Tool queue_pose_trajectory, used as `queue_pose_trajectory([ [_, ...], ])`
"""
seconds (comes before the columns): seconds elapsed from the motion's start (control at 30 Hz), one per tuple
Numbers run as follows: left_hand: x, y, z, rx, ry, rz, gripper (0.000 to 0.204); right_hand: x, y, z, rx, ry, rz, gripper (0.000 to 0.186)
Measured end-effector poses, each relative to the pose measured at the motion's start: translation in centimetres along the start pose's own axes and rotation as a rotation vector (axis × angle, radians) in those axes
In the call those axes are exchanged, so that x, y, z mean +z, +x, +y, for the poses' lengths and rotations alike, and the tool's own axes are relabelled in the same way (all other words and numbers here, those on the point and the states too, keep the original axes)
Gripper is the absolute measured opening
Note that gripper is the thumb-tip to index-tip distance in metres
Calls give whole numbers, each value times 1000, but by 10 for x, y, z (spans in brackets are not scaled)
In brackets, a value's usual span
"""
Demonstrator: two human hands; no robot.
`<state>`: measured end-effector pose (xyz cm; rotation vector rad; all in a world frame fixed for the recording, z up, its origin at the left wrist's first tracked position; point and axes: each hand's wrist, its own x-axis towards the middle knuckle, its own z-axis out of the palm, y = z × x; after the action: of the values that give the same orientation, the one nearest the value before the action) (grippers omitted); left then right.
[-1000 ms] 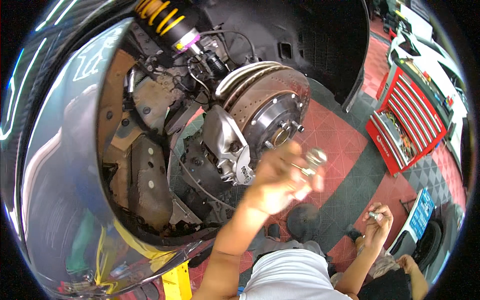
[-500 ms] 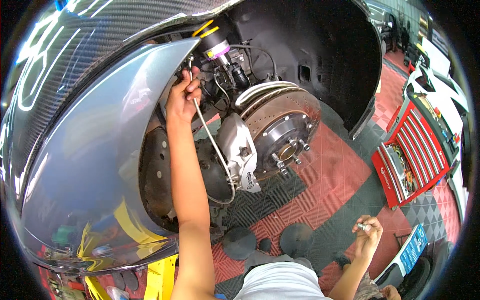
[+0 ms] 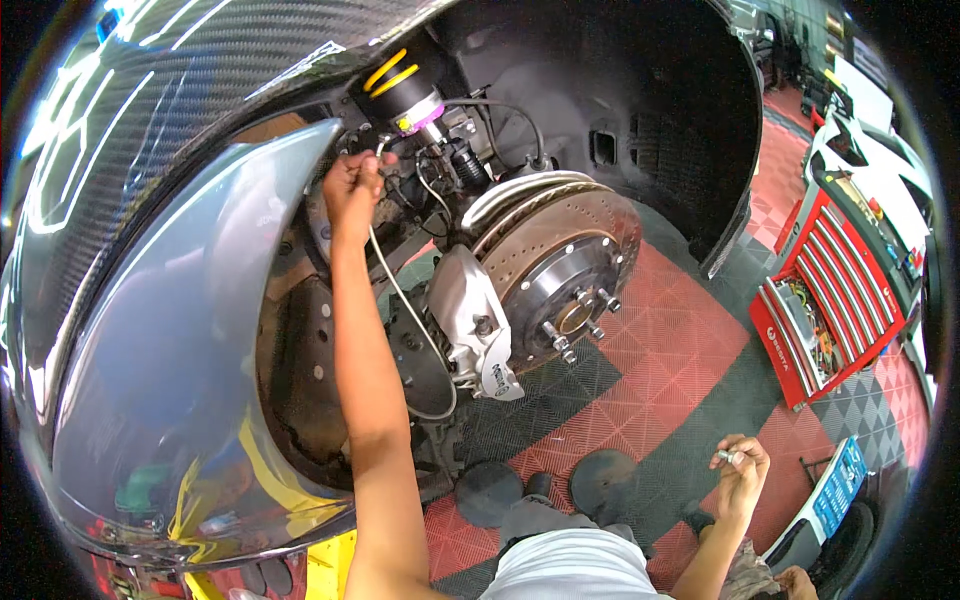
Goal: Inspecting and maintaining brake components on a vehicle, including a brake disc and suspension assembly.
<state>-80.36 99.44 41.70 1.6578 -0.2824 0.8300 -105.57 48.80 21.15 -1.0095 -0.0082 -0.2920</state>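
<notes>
Fingers of the left hand [image 3: 355,190] pinch a slim pale flexible hose [image 3: 400,292] beside the glossy grey fender's edge [image 3: 288,200], seemingly positioning it, with careful alignment needed next, while the right hand [image 3: 742,475] pinches a small silver metal fitting [image 3: 733,457].

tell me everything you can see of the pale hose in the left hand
The hose is thin, pale grey and smooth, and looks flexible. The left hand grips it near its upper end, where a small, metallic-looking tip sticks out by the fingers. From there it slants down beside the forearm, bends near the foot of the silver caliper and curls back underneath. Where its lower end goes, and whether it touches the caliper, cannot be told.
</notes>
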Motion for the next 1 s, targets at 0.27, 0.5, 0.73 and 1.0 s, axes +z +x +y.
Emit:
queue_pose_trajectory([
  [0.27,13,24,-33,188,-290,-31,4,21,-1,17,-1,30,99,9],
  [0.5,9,44,-68,558,317,109,11,25,-1,27,-9,19,168,9],
  [0.73,12,37,-72,664,783,238,15,29,2,30,0,-15,239,10],
  [1.0,18,28,-63,477,913,343,9,40,8,32,-66,-4,182,13],
])
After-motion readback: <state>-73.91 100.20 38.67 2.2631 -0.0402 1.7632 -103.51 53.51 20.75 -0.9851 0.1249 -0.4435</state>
